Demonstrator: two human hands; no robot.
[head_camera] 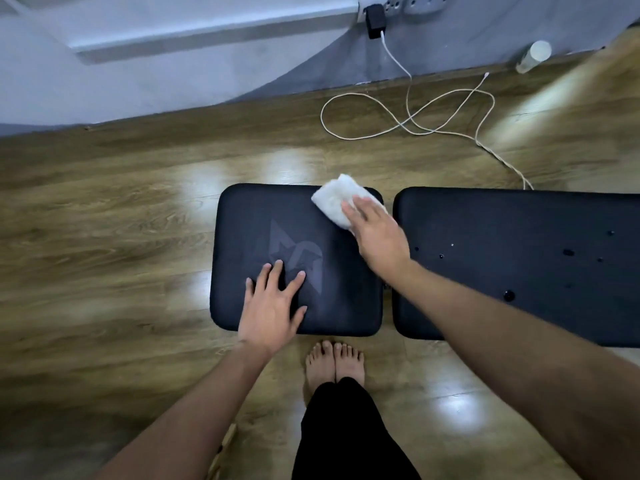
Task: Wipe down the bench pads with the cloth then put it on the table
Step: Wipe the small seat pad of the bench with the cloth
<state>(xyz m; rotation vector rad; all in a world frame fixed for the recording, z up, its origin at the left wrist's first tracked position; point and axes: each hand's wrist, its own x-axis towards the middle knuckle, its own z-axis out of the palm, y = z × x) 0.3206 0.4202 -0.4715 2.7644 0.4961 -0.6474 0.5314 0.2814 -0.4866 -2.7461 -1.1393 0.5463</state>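
Two black bench pads lie side by side in front of me. The smaller seat pad (242, 237) carries a faint grey logo. My right hand (374, 233) presses a folded white cloth (332, 197) flat onto the seat pad's far right corner, fingers straight over it. My left hand (273, 303) rests flat with spread fingers on the seat pad's near edge. The longer back pad (519, 258) to the right has several water drops on it.
A white charger cable (408, 123) loops over the wooden floor behind the bench, running from a black plug (375, 20) in a wall socket. A pale bottle (533, 57) stands by the wall at the far right. My bare feet (334, 362) stand just before the seat pad.
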